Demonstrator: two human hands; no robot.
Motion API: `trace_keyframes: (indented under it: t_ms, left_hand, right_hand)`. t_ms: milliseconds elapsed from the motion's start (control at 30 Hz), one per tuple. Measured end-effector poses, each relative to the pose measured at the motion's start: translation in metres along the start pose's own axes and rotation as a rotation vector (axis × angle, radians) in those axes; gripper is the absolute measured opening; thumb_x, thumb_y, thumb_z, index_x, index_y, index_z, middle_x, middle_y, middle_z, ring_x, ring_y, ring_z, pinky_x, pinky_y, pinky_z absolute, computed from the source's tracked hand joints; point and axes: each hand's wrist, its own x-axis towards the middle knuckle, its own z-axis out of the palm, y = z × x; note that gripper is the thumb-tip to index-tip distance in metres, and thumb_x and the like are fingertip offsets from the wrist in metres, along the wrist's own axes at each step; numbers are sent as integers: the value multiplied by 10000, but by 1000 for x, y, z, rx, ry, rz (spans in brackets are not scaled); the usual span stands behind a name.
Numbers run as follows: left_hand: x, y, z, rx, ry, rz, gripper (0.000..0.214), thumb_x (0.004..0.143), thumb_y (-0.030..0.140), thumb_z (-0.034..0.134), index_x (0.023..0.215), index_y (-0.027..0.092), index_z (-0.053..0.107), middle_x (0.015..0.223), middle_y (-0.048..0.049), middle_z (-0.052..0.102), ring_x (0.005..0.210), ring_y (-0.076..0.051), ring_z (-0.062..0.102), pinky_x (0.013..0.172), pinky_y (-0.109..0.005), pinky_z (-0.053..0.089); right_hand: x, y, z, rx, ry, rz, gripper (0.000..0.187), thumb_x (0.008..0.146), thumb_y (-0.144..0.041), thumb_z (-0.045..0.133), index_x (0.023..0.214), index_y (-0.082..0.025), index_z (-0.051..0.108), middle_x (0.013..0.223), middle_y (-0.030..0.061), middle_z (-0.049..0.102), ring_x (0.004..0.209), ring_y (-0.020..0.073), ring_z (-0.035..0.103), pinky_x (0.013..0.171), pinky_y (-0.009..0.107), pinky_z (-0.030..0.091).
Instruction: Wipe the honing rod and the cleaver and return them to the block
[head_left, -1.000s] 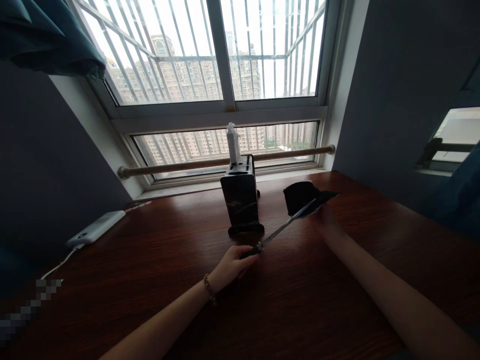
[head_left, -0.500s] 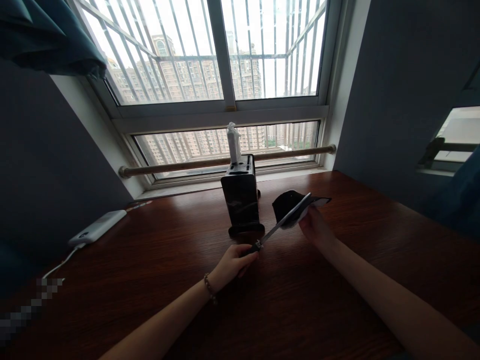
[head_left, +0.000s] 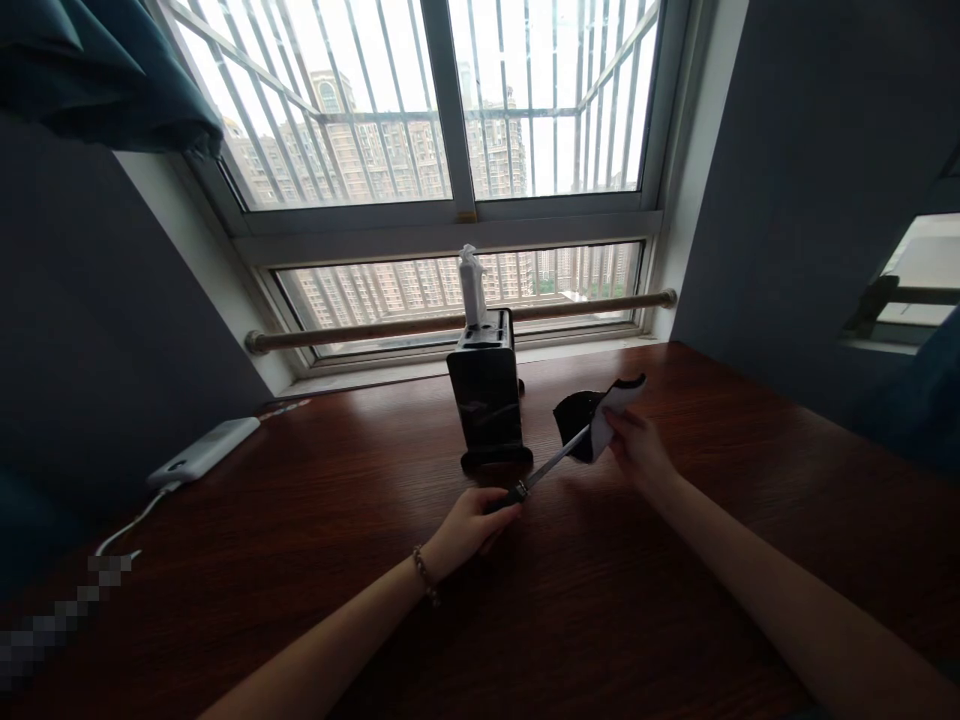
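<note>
My left hand [head_left: 469, 525] is closed round the dark handle of a knife [head_left: 551, 463] whose thin blade points up and to the right. My right hand [head_left: 637, 450] pinches a dark cloth with a pale inner side [head_left: 589, 418], folded round the far part of the blade. Both hands hover just above the dark wooden table [head_left: 315, 520]. Right behind the knife stands a black knife block [head_left: 489, 400] with a white handle [head_left: 471, 285] sticking up from its top.
A white power bank [head_left: 204, 450] with a cable lies at the table's left, near the wall. A barred window [head_left: 450, 150] and a wooden rail [head_left: 420, 322] run along the far edge. Dark walls close both sides, and a curtain hangs at top left.
My right hand has slid the cloth down the blade toward the handle, so less blade shows beyond it. The cloth has folded over, showing its pale side. My left hand has stayed still.
</note>
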Motion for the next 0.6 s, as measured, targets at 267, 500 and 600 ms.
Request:
trace_keyframes:
  t_ms: [267, 500, 600]
  left_hand:
    - [0, 0, 0, -17, 4, -11, 355, 743, 478, 545, 763, 123, 536, 488, 70, 382, 368, -42, 334, 348, -181, 243]
    - [1, 0, 0, -16, 7, 0, 356, 743, 483, 540, 724, 128, 520, 493, 64, 394, 363, -44, 343, 344, -183, 244]
    - [1, 0, 1, -8, 6, -3, 351, 750, 478, 534, 730, 128, 517, 493, 64, 393, 362, -43, 344, 343, -180, 241]
  right_hand:
    - [-2, 8, 0, 41, 12, 9, 116, 668, -264, 695, 716, -184, 626, 736, -14, 667, 670, 115, 612, 598, 189, 499]
    - [-13, 11, 6, -33, -95, 109, 233, 567, -165, 764, 779, -150, 669, 829, 28, 681, 719, 133, 620, 649, 200, 502]
    - [-17, 17, 6, -47, -78, 143, 198, 598, -277, 757, 721, -153, 662, 737, 21, 675, 627, 127, 611, 559, 203, 499]
